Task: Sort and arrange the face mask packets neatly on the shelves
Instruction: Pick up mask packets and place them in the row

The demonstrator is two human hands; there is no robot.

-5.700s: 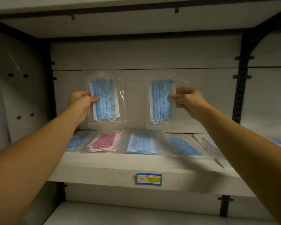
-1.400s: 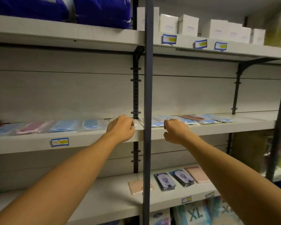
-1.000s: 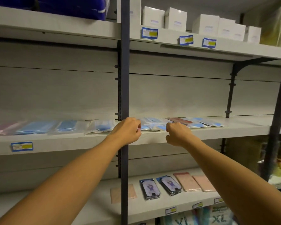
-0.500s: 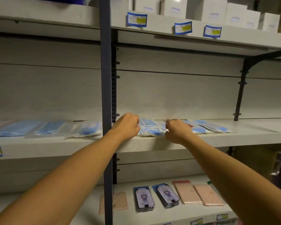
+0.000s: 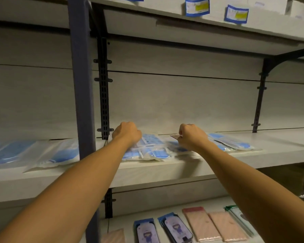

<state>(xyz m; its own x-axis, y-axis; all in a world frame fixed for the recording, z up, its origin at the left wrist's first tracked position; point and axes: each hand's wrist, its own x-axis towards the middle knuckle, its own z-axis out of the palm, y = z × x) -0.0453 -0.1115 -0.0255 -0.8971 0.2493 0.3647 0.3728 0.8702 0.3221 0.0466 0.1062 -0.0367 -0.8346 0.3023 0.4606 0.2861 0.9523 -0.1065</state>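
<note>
On the lower shelf point(image 5: 165, 210) lie pink packets point(image 5: 214, 225) and two purple-printed packets point(image 5: 163, 230). Above, on the middle shelf point(image 5: 165, 170), the left hand point(image 5: 127, 133) rests curled on a heap of blue face mask packets point(image 5: 146, 149); whether it grips one cannot be told. The right hand point(image 5: 191, 136) pinches a reddish packet point(image 5: 175, 136) by its edge.

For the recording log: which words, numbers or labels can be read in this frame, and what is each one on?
No text can be read.
Price label on the upper shelf edge, blue-bordered with a yellow patch: print too small.
Second price label beside it: also blurred.
White boxes above: faint marks, unreadable.
Face mask packets under the hands: pattern only, no legible print.
</note>
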